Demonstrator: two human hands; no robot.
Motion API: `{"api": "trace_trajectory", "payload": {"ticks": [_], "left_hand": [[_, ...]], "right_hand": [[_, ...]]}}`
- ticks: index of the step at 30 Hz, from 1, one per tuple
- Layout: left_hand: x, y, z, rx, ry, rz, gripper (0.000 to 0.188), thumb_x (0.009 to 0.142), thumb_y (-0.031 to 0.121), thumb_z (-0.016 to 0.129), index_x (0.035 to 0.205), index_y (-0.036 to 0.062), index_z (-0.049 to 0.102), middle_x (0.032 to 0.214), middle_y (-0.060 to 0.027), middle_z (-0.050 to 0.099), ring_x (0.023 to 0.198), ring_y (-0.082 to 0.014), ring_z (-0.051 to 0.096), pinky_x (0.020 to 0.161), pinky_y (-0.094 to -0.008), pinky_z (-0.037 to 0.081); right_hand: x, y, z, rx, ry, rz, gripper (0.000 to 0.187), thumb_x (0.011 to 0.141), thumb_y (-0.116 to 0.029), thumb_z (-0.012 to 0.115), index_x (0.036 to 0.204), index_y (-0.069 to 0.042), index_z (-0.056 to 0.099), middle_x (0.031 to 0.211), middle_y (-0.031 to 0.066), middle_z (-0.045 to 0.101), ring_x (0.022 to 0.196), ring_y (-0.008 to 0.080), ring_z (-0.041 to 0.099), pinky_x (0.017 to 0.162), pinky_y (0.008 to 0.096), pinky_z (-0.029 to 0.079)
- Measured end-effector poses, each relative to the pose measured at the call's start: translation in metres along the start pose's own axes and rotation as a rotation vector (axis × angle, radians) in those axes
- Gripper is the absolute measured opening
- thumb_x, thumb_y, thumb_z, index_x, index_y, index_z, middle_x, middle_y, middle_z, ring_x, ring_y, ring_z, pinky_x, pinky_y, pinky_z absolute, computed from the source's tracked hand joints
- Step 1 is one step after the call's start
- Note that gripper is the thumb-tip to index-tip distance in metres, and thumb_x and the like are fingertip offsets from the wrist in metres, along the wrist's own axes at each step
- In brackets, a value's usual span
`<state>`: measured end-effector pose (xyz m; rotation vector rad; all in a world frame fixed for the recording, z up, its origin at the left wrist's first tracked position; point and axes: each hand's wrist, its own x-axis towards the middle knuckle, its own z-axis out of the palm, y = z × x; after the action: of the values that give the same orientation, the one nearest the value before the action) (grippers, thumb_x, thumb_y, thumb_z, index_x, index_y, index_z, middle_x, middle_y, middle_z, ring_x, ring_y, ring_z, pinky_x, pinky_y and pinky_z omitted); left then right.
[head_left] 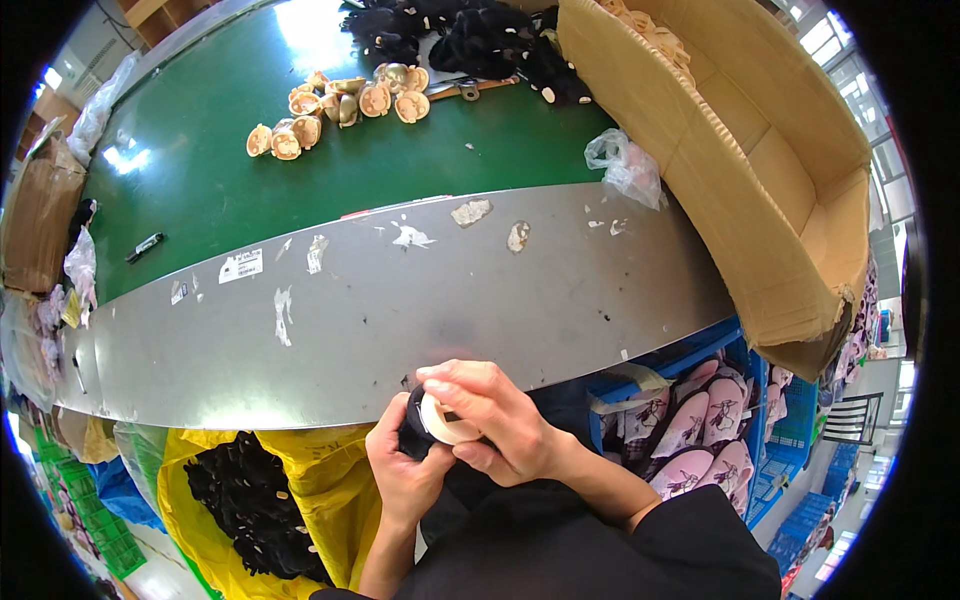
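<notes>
A cream part is grasped by the right hand against a black piece held in the left hand, the table beyond both, and could be dropped if grip slips.

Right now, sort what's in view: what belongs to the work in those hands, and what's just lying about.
Likely part of the work:
cream piece and black piece, in the hands
similar cream pieces on the green table
black pieces in the yellow bag

Apparently just lying about:
marker pen
crumpled clear plastic bag
</notes>
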<state>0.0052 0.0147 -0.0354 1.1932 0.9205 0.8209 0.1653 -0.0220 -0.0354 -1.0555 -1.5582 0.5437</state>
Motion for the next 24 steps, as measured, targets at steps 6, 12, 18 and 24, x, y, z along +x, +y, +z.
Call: {"api": "trace_trajectory", "payload": {"ticks": [6, 12, 18, 24], "left_hand": [[0.000, -0.002, 0.004, -0.006, -0.105, -0.033, 0.046, 0.084, 0.018, 0.077, 0.121, -0.0048, 0.062, 0.106, -0.0028, 0.068, 0.097, -0.0085, 0.060, 0.087, -0.0250, 0.049], [0.002, 0.005, 0.009, -0.039, -0.130, 0.010, 0.032, 0.082, 0.014, 0.082, 0.105, -0.0003, 0.064, 0.097, -0.0022, 0.068, 0.087, -0.0095, 0.060, 0.079, -0.0265, 0.050], [0.000, 0.006, 0.016, 0.206, -0.027, 0.164, 0.032, 0.078, 0.011, 0.081, 0.103, -0.0001, 0.063, 0.090, -0.0062, 0.066, 0.080, -0.0153, 0.062, 0.073, -0.0287, 0.050], [0.002, 0.006, 0.013, 0.553, 0.038, 0.374, 0.032, 0.074, 0.008, 0.079, 0.102, 0.0004, 0.067, 0.089, -0.0103, 0.064, 0.078, -0.0253, 0.065, 0.066, -0.0328, 0.052]], "right_hand": [[-0.007, 0.003, 0.000, 0.050, 0.089, -0.014, 0.059, 0.086, -0.007, 0.076, 0.140, -0.002, 0.050, 0.133, 0.0211, 0.058, 0.123, 0.0407, 0.057, 0.104, 0.0494, 0.048], [-0.005, -0.008, -0.004, 0.026, 0.042, -0.003, 0.053, 0.092, -0.011, 0.069, 0.141, -0.003, 0.051, 0.137, 0.0214, 0.053, 0.122, 0.0383, 0.054, 0.102, 0.0492, 0.046], [-0.006, -0.016, 0.001, -0.145, 0.007, 0.003, 0.044, 0.103, -0.020, 0.053, 0.143, -0.004, 0.051, 0.143, 0.0219, 0.047, 0.125, 0.0369, 0.047, 0.106, 0.0509, 0.039], [-0.003, -0.011, 0.006, -0.049, 0.047, 0.054, 0.041, 0.103, -0.023, 0.052, 0.139, -0.002, 0.053, 0.135, 0.0222, 0.051, 0.121, 0.0367, 0.050, 0.103, 0.0483, 0.042]]}}
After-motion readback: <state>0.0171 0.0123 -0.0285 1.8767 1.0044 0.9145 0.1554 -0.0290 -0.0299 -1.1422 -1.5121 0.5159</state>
